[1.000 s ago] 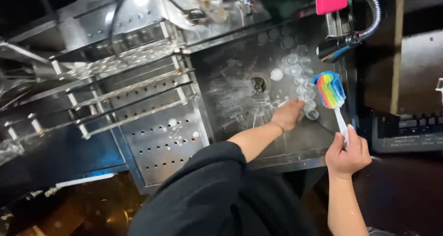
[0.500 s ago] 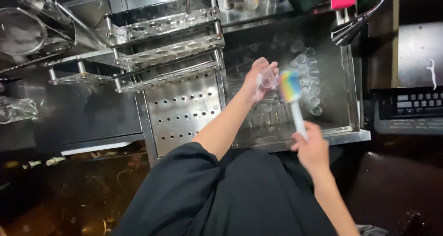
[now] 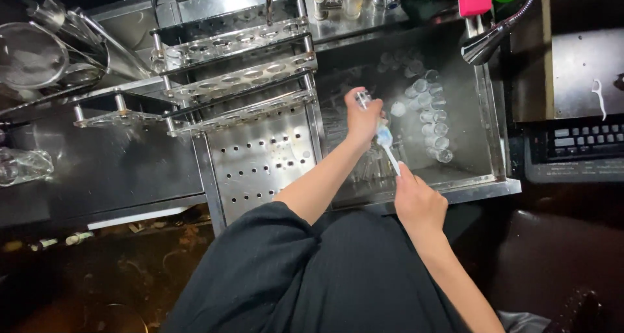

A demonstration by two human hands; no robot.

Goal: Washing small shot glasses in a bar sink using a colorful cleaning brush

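Grip: brush up-left into glass

Steel sink: small clear glasses clustered on bottom, right side. Perforated drainboard left of sink, bare. Tiered rack w/ round holes at drainboard's back edge.

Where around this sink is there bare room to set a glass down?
The perforated drainboard between tiered rack and sink looks bare. The sink's right side is crowded with small glasses; both hands, left hand and right hand, fill its middle.
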